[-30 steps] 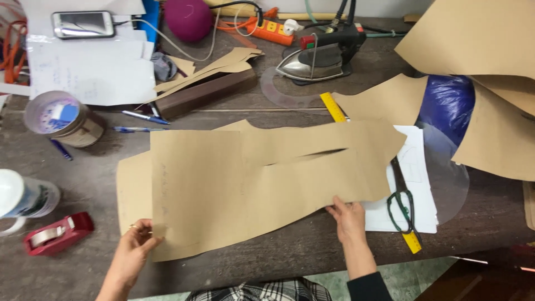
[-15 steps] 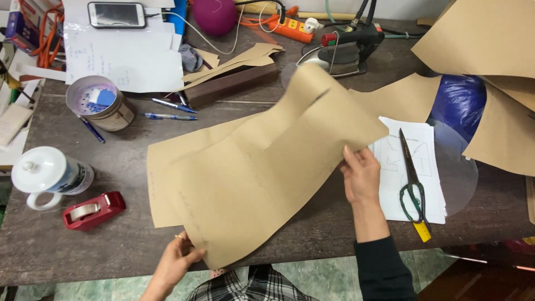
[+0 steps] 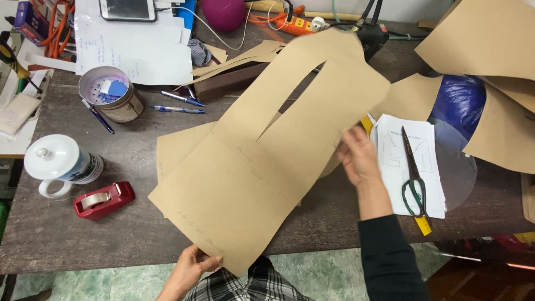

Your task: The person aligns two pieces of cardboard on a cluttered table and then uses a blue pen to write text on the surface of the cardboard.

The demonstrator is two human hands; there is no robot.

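I have the brown paper pattern piece (image 3: 262, 161) lifted off the table, tilted, with its slit end up toward the far side and its near corner hanging past the table edge. My left hand (image 3: 189, 267) pinches that near corner between thumb and fingers, low over the green tiled floor (image 3: 83, 284). My right hand (image 3: 359, 156) sits at the piece's right edge, fingers loosely spread; I cannot tell whether they grip the paper or only touch it.

A second brown sheet (image 3: 178, 147) lies flat underneath, on the dark wooden table (image 3: 67, 239). Just right of my right hand, scissors (image 3: 413, 178) rest on a white printed sheet (image 3: 429, 161), with a yellow ruler (image 3: 422, 224) poking out below. Further right, more brown pattern paper (image 3: 490, 44) overlaps a blue bag (image 3: 462, 103).

To my left stand a red tape dispenser (image 3: 103, 199) and a lidded white mug (image 3: 58, 164). Beyond them are a round tin (image 3: 108, 97), 2 pens (image 3: 178, 103), white papers (image 3: 134, 50), a phone (image 3: 127, 8), and an orange power strip (image 3: 290, 21).
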